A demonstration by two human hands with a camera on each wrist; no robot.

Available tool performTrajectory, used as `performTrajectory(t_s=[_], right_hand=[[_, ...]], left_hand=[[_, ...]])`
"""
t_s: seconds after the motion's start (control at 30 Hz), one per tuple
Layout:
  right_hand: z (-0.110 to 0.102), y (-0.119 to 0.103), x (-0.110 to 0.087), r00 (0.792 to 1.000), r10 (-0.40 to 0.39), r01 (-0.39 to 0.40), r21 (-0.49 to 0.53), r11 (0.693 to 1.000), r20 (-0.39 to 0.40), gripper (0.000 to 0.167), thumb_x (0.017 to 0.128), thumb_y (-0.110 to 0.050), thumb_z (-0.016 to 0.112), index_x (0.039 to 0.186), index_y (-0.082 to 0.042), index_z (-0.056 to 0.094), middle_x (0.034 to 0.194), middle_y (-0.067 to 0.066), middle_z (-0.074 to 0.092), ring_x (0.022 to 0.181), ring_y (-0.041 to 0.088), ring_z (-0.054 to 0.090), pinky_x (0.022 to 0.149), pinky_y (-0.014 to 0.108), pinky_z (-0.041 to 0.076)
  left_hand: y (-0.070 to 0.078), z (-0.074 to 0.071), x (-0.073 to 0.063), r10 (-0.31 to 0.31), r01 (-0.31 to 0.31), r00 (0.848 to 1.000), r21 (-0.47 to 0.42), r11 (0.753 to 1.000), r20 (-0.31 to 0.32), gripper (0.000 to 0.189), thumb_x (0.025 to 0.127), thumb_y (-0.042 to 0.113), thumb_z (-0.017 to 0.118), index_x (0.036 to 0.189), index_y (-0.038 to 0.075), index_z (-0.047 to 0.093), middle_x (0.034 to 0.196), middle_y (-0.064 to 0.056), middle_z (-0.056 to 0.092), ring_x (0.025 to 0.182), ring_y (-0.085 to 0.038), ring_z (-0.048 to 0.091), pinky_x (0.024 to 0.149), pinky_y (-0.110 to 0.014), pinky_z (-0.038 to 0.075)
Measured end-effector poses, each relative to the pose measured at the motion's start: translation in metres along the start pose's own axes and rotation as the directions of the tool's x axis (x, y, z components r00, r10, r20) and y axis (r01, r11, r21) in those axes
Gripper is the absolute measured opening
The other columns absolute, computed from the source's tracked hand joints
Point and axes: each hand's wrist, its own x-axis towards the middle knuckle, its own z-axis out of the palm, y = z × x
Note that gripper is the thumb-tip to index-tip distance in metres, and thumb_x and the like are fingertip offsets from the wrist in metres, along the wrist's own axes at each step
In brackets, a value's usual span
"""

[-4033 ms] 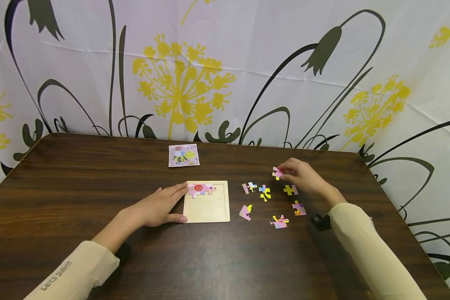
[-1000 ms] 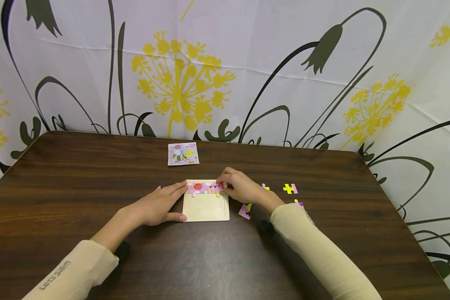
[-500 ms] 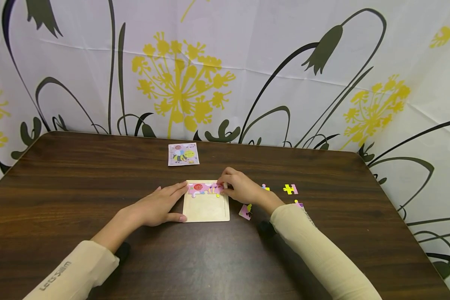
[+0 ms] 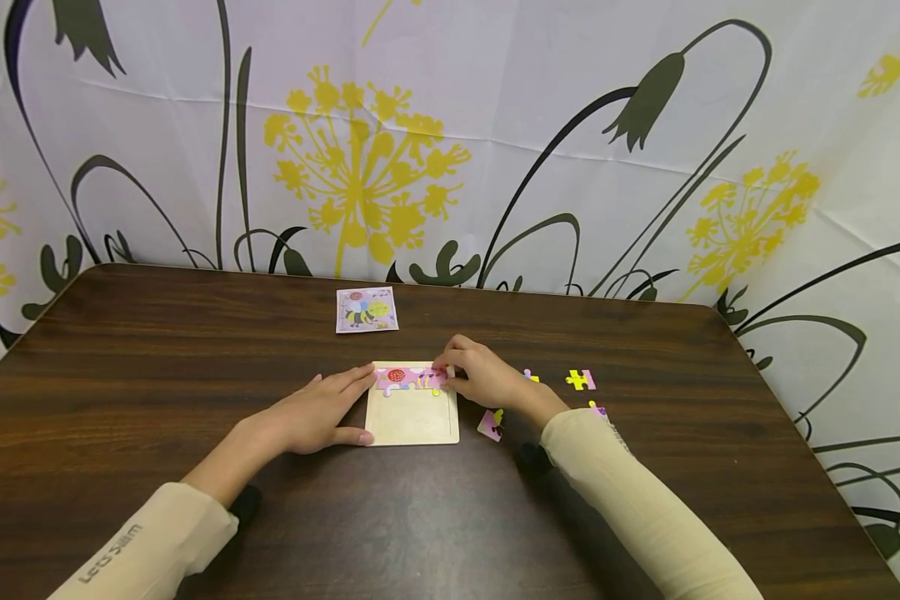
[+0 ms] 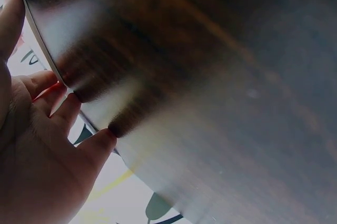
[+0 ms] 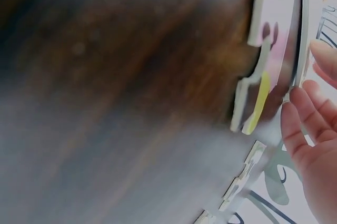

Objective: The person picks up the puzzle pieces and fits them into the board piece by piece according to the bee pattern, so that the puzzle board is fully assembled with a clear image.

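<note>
In the head view, a pale wooden puzzle tray (image 4: 412,421) lies on the dark table. Joined pink puzzle pieces (image 4: 397,377), one with a red round shape, run along its far edge. My left hand (image 4: 307,417) rests against the tray's left side, fingers at the far corner and thumb at the near one. At the far right corner, my right hand (image 4: 487,375) pinches a pink puzzle piece (image 4: 441,374) between thumb and fingers, partly covering it. The left wrist view shows the left hand (image 5: 52,129) with fingers extended; the right wrist view shows the right hand (image 6: 316,118) beside the tray edge.
A pink-and-yellow piece (image 4: 491,423) lies right of the tray. Farther right are a yellow piece (image 4: 581,379) and others partly hidden by the right arm, including a purple one (image 4: 598,408). A bee picture card (image 4: 367,309) lies behind the tray, before a flowered cloth (image 4: 540,167).
Since four seconds ago, my right hand has carried a pink piece leftward from the loose pieces to the tray's far right corner. Over the last second, both hands look still.
</note>
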Motion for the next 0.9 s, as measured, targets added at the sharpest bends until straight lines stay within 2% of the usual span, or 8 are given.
performTrajectory(t_s=[0.3,0.9], right_hand=[[-0.0024,0.0,-0.0021,1.0,-0.026,0.026,0.014,1.0,-0.003,0.02,0.082,-0.004,0.067,0.102,-0.005,0.067,0.096,0.008,0.053,0.084,0.019,0.052,0.071,0.024,0.045],[-0.0029,0.0006,-0.0015,1.0,-0.015,0.015,0.013,1.0,-0.002,0.018,0.082,-0.004,0.067,0.1,-0.005,0.068,0.097,0.006,0.051,0.086,0.02,0.052,0.073,0.025,0.044]], left_hand=[[0.0006,-0.0001,-0.0009,0.002,-0.002,1.0,-0.003,1.0,-0.001,0.079,0.085,0.045,0.059,0.14,-0.004,0.029,0.146,-0.02,0.023,0.13,-0.039,0.026,0.098,-0.063,0.021],[0.0019,-0.003,-0.0005,-0.008,0.009,1.0,-0.007,1.0,0.006,0.079,0.085,0.044,0.059,0.14,-0.004,0.027,0.146,-0.021,0.022,0.13,-0.04,0.025,0.098,-0.063,0.019]])
